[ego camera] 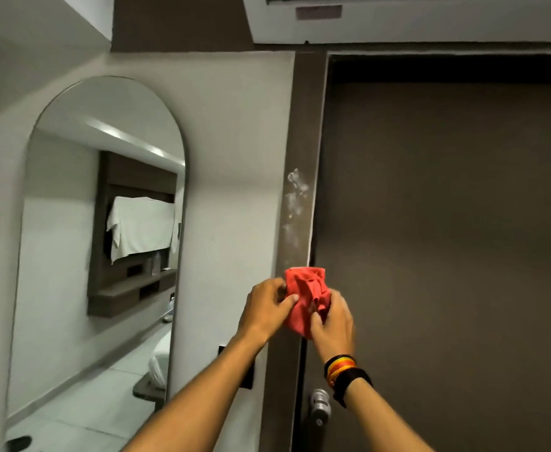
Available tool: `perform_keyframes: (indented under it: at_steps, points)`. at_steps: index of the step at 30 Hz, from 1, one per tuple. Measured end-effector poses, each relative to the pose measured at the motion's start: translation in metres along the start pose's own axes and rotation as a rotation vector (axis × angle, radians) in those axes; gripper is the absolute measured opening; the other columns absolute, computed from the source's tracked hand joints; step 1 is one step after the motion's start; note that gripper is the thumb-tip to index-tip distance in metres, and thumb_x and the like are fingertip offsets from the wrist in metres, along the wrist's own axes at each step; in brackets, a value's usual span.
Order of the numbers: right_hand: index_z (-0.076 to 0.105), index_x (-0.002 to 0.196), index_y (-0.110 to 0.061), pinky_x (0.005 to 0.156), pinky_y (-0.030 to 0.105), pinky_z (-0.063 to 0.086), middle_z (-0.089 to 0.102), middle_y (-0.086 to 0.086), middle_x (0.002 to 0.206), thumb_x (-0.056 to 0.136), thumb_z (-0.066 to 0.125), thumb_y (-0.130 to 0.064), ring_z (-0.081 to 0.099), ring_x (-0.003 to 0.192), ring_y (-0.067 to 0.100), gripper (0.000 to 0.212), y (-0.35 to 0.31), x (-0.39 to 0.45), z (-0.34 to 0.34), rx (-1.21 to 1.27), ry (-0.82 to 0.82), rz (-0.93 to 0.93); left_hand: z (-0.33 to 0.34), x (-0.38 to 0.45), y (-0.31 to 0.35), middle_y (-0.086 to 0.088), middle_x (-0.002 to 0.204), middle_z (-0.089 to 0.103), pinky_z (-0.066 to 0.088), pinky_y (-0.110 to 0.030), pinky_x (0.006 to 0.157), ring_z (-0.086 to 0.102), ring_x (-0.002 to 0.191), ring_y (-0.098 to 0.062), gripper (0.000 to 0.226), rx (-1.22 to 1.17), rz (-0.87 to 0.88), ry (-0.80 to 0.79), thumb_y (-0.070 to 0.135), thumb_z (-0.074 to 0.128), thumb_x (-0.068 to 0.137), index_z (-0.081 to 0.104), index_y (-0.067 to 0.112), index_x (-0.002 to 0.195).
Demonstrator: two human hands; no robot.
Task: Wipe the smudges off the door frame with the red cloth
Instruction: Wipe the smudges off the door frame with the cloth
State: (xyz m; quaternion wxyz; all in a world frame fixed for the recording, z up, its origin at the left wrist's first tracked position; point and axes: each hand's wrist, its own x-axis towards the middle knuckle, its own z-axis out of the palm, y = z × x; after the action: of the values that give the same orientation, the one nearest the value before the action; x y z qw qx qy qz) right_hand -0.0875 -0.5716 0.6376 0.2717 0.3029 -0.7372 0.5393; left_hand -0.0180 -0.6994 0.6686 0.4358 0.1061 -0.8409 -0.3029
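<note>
A brown door frame (303,125) runs upright in the middle of the view, left of a dark brown door (447,223). White smudges (295,203) streak the frame at mid height. A bunched red cloth (303,298) is held in front of the frame, just below the smudges. My left hand (264,308) grips the cloth's left side. My right hand (333,324) grips its lower right; that wrist wears coloured bands. Whether the cloth touches the frame is unclear.
A tall arched mirror (104,256) hangs on the white wall (235,158) to the left. A silver door knob (319,404) sits low on the door, below my right wrist. A dark wall switch (246,376) is partly behind my left forearm.
</note>
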Motion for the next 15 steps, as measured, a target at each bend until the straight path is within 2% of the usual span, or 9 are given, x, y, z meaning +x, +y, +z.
perform_keyframes:
  at_steps: [4, 6, 8, 10, 12, 15]
  points:
    - [0.057, 0.114, -0.019, 0.087, 0.035, 0.052, 0.062, 0.001, 0.108, 0.077, 0.061, -0.001, 0.064, 0.101, 0.026, 0.041, 0.034, -0.042, 0.05, 0.015, -0.011, 0.084, 0.003, -0.02, -0.054, 0.007, 0.09, 0.079, 0.064, -0.04, 0.076, 0.074, 0.079, -0.011, 0.024, 0.034, -0.066, -0.076, 0.045, 0.073, 0.082, 0.076, 0.024, 0.092]
    - [0.056, 0.12, -0.02, 0.088, 0.035, 0.05, 0.059, 0.002, 0.112, 0.075, 0.06, 0.002, 0.062, 0.106, 0.027, 0.05, 0.051, -0.062, 0.067, 0.007, 0.035, 0.129, 0.013, -0.029, -0.075, 0.007, 0.09, 0.079, 0.063, -0.037, 0.076, 0.074, 0.079, -0.01, 0.025, 0.067, -0.077, -0.117, 0.047, 0.074, 0.081, 0.076, 0.025, 0.092]
    - [0.05, 0.131, -0.021, 0.091, 0.036, 0.051, 0.053, 0.003, 0.122, 0.075, 0.059, 0.007, 0.058, 0.114, 0.027, 0.063, 0.065, -0.075, 0.084, -0.04, 0.097, 0.163, 0.028, -0.034, -0.094, 0.009, 0.091, 0.079, 0.063, -0.034, 0.076, 0.073, 0.08, -0.007, 0.027, 0.083, -0.082, -0.154, 0.049, 0.074, 0.082, 0.076, 0.025, 0.093]
    - [0.041, 0.143, -0.02, 0.097, 0.043, 0.052, 0.044, 0.007, 0.14, 0.078, 0.062, 0.006, 0.052, 0.126, 0.029, 0.073, 0.074, -0.082, 0.096, -0.145, 0.148, 0.134, 0.037, -0.037, -0.106, 0.01, 0.091, 0.077, 0.062, -0.029, 0.073, 0.071, 0.079, -0.005, 0.026, 0.086, -0.089, -0.159, 0.049, 0.074, 0.084, 0.075, 0.025, 0.093]
    - [0.032, 0.152, -0.017, 0.102, 0.049, 0.05, 0.031, 0.012, 0.156, 0.086, 0.065, -0.009, 0.044, 0.137, 0.035, 0.074, 0.085, -0.089, 0.114, -0.298, 0.146, -0.011, 0.044, -0.037, -0.12, 0.011, 0.089, 0.076, 0.062, -0.028, 0.072, 0.069, 0.079, -0.005, 0.024, 0.071, -0.098, -0.132, 0.048, 0.075, 0.084, 0.074, 0.025, 0.09]
    - [0.02, 0.158, -0.012, 0.118, 0.054, 0.032, 0.013, 0.017, 0.167, 0.1, 0.039, -0.036, 0.024, 0.151, 0.038, 0.065, 0.1, -0.104, 0.14, -0.524, 0.023, -0.171, 0.051, -0.039, -0.132, 0.012, 0.085, 0.076, 0.062, -0.026, 0.072, 0.07, 0.078, -0.004, 0.016, -0.023, -0.127, -0.089, 0.041, 0.078, 0.084, 0.077, 0.025, 0.087]
